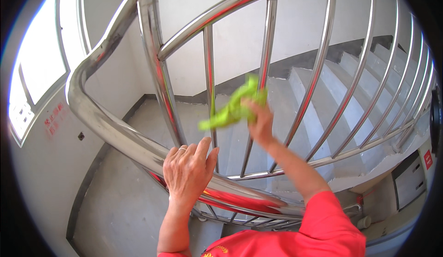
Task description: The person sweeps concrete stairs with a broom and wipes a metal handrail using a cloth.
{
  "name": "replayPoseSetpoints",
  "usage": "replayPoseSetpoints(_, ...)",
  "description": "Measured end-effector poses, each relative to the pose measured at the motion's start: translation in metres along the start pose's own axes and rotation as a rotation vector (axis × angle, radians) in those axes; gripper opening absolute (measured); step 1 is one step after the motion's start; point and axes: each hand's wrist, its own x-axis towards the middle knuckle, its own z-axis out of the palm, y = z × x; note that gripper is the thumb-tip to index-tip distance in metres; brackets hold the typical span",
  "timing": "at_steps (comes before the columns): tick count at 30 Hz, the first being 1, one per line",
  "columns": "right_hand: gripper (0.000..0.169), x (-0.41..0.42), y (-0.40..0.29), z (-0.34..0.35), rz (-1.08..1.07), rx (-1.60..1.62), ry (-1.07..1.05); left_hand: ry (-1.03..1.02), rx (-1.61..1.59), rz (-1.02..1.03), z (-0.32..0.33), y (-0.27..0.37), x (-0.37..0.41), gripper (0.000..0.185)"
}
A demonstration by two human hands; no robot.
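Observation:
My right hand (262, 122) grips a bright green cloth (230, 110), blurred by motion. It is at a thin stainless steel baluster (269, 32), and the cloth covers part of that bar. A loose end of the cloth hangs out to the left, in front of a neighbouring baluster (208, 56). My left hand (188, 169) lies over the thick stainless steel handrail (128, 134), its fingers bent over the far side and a ring on one finger. Whether the cloth wraps fully around the bar cannot be seen.
Beyond the balusters, concrete stairs (332, 94) climb to the right along a white wall (238, 49) with a dark grey skirting. A thicker steel post (159, 73) stands left of the balusters. A bright window (41, 49) is at far left. Below the handrail lies a lower landing (114, 194).

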Motion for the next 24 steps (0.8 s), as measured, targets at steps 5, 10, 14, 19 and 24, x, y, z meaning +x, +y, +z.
replayPoseSetpoints(5,0.041,-0.193,0.003,-0.011,0.266,-0.010,-0.704,0.003,0.024,-0.041,-0.001,0.000,0.005,0.021)
replayPoseSetpoints(10,0.029,-0.235,0.012,-0.012,0.291,-0.163,-1.235,0.002,0.002,-0.038,0.002,0.002,0.004,0.020)
replayPoseSetpoints(14,0.033,-0.148,-0.028,-0.018,0.445,0.049,-1.266,0.032,0.028,-0.034,0.001,-0.002,0.003,0.020)
replayPoseSetpoints(19,0.046,0.004,-0.066,-0.017,0.299,0.296,-0.460,0.016,0.022,-0.044,0.000,-0.002,0.004,0.020)
replayPoseSetpoints(24,0.060,0.124,-0.070,0.027,-0.038,-0.098,-0.093,0.000,0.004,-0.025,0.000,-0.002,0.006,0.019)
